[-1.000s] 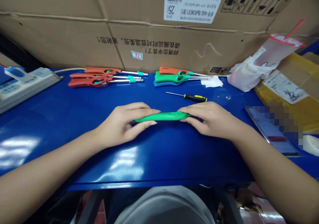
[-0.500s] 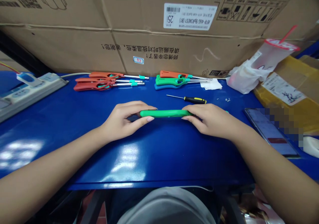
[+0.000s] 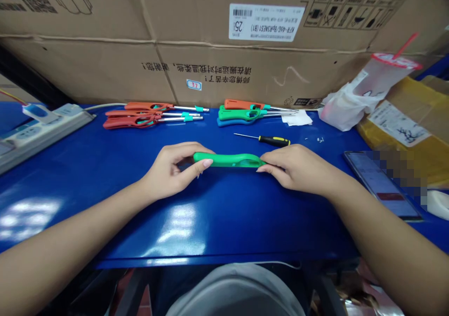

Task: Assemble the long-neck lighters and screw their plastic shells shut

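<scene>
A green long-nosed lighter [image 3: 229,159] lies level between my two hands, over the middle of the blue table [image 3: 224,222]. My left hand [image 3: 178,168] pinches the rounded handle end between thumb and fingers. At the trigger-loop end, my right hand [image 3: 289,167] grips it, and that hand hides the nozzle. Beyond my hands is a screwdriver [image 3: 274,141] with a black and yellow handle. Farther back, several red and orange lighters [image 3: 131,119] lie at the left; orange, green [image 3: 238,114] and blue ones lie right of them.
A large cardboard box [image 3: 196,25] walls off the back. A white power strip [image 3: 42,128] lies at the left. On the right are a bagged drink cup [image 3: 372,86], a yellow parcel [image 3: 417,133], a phone [image 3: 382,185] and white paper [image 3: 298,118].
The green lighter has rolled in my hands, so its trigger opening now shows where its narrow edge faced me before. Both hands keep their hold in nearly the same place.
</scene>
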`<action>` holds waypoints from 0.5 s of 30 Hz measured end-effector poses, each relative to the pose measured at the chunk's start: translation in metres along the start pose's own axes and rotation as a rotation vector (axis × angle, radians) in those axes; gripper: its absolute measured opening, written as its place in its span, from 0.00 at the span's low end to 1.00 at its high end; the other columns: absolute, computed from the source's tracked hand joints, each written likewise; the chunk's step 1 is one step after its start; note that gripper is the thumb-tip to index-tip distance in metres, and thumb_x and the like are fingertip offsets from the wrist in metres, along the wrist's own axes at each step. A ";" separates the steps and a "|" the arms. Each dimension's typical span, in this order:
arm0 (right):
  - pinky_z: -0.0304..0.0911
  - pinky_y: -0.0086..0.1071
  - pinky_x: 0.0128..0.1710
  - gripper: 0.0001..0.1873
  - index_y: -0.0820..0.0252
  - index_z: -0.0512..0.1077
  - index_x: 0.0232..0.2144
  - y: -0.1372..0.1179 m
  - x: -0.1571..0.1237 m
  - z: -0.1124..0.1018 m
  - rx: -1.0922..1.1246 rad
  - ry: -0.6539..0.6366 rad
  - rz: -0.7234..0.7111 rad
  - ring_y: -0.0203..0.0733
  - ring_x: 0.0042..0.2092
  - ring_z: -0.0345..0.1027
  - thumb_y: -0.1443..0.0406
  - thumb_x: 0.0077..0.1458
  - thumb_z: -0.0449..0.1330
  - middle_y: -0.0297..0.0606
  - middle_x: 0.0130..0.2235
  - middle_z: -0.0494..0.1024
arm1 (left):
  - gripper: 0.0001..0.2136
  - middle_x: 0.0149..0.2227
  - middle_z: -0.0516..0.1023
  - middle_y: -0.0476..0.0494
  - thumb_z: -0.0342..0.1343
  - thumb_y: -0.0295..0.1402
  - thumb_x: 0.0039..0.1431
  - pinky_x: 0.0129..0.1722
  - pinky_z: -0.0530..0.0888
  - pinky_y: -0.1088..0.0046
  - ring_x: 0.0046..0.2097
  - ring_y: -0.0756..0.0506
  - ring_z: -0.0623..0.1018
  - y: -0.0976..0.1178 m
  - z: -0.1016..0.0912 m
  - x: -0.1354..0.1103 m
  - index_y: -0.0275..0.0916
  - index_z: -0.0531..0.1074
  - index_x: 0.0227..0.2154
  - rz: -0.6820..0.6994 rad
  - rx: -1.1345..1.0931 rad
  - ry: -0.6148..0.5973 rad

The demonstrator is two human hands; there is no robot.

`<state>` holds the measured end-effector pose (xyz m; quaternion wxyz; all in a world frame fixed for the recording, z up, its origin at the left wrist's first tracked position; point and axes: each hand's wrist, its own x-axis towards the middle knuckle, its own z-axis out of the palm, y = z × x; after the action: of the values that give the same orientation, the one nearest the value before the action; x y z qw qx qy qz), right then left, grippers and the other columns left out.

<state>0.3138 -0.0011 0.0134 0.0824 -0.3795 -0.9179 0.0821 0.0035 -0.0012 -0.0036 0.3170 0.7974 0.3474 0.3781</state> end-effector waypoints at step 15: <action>0.59 0.30 0.28 0.16 0.57 0.69 0.28 -0.007 0.005 0.003 0.465 -0.107 0.146 0.37 0.25 0.71 0.58 0.68 0.57 0.34 0.24 0.78 | 0.30 0.23 0.81 0.45 0.65 0.60 0.57 0.30 0.81 0.80 0.26 0.51 0.80 -0.003 0.013 0.008 0.33 0.85 0.41 -0.580 -0.611 -0.042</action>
<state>0.3048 -0.0027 0.0122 0.1128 -0.4106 -0.8476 0.3167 0.0172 0.0032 -0.0097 0.6391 0.5434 0.4231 0.3423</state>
